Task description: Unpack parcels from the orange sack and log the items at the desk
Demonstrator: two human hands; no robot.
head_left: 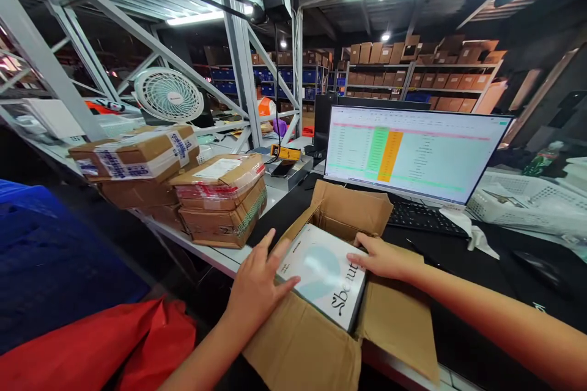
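A white printed box (316,266) with a pale blue circle and dark lettering that partly reads "beauty" lies inside an opened cardboard carton (307,336). The carton's flaps are folded outward. My left hand (257,281) is at the box's left edge, fingers spread over the carton's side and thumb resting at the printed face. On the opposite side, my right hand (378,255) grips the box's edge, with the thumb on top and the other fingers bent over toward the far rim. The lower part of the box is hidden within the carton.
Taped parcels (220,201) are stacked to the left, near a white fan (169,95). A monitor (413,153) and keyboard (424,218) stand behind the carton. At right are a mouse (541,269) and white basket (518,195). A blue crate (55,256) and red bag (114,348) sit lower left.
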